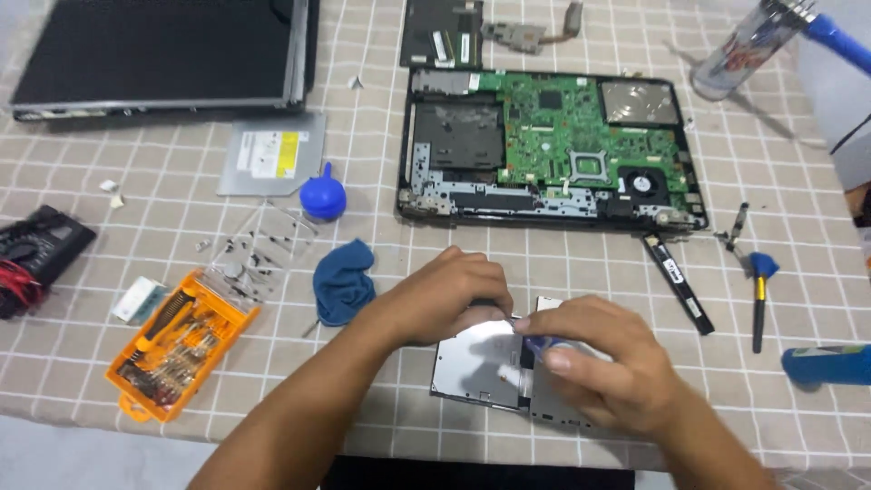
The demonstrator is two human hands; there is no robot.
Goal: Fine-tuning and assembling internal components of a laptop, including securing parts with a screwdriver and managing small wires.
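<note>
Near the table's front edge, the left hand pressed down with curled fingers on a silver optical drive, apparently to keep it from sliding on the checked tablecloth, while the right hand pinched a small blue-handled tool against the drive's top. Behind the hands lay the opened laptop base with its green board bared, a blue cloth and blue dust blower to the left, and an orange screwdriver kit open within reach, its clear lid holding loose screws.
</note>
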